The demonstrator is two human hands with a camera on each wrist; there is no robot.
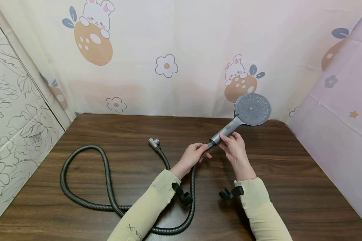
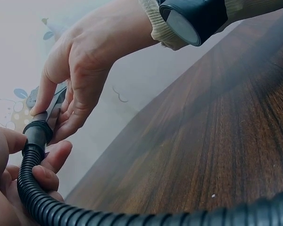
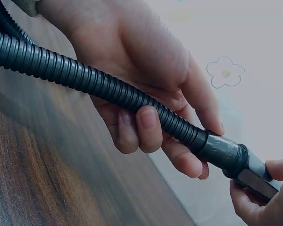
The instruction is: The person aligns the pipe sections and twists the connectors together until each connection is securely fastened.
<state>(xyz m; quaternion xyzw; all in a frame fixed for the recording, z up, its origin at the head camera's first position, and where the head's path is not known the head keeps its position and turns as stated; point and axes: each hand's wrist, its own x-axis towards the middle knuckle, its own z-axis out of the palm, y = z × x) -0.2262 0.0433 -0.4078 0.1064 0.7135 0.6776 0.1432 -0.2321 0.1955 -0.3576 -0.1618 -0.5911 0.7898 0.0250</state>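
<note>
A grey shower head [image 1: 252, 109] with a round nozzle face tilts up to the right over the table's far edge. My right hand [image 1: 233, 147] pinches the lower part of its handle between thumb and fingers. At the handle's base, my left hand [image 1: 190, 156] grips the end fitting of a dark ribbed shower hose [image 1: 108, 177]. In the right wrist view, the left thumb presses on the smooth collar [image 3: 221, 150], which meets the handle end. The fingers curl under the hose. The left wrist view shows the right hand [image 2: 92, 61] beyond this joint.
The hose loops across the left of the brown wooden table [image 1: 289, 187] and passes beneath the left forearm. Its other end, a metal elbow connector [image 1: 154, 143], lies near the table's middle. A patterned curtain [image 1: 193, 40] hangs behind. Dark straps with clips [image 1: 231, 193] sit at both wrists.
</note>
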